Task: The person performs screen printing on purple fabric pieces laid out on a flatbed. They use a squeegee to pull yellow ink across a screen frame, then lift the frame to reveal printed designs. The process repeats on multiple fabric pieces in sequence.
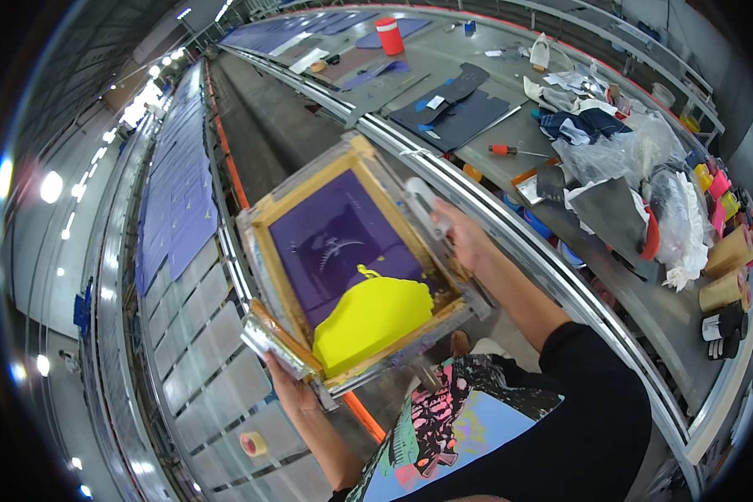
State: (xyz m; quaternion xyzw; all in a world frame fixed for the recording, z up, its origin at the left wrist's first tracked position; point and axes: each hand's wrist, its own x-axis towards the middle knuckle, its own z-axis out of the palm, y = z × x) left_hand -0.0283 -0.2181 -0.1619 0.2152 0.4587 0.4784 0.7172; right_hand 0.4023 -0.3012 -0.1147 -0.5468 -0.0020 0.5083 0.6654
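Observation:
A screen printing frame (pixel 368 159) with a wooden inner border and purple mesh tilts in front of me, over the aisle. Bright yellow ink (pixel 375 322) pools at the mesh's near end, and a pale feather-like design shows above it. Along the frame's left near side lies a squeegee (pixel 278 339) with a silvery edge. My left hand (pixel 291 389) is closed at that corner, against both squeegee and frame; its fingers are partly hidden beneath. On the right side, my right hand (pixel 462 238) grips the frame beside a white handle-like piece (pixel 420 199).
Purple fabric pieces (pixel 180 192) cover the long left table, with a tape roll (pixel 253 444) nearer me. Metal rails edge the right table, which carries dark cut pieces (pixel 452 109), a screwdriver (pixel 504 150), crumpled plastic (pixel 644 151) and a red-and-white container (pixel 389 37).

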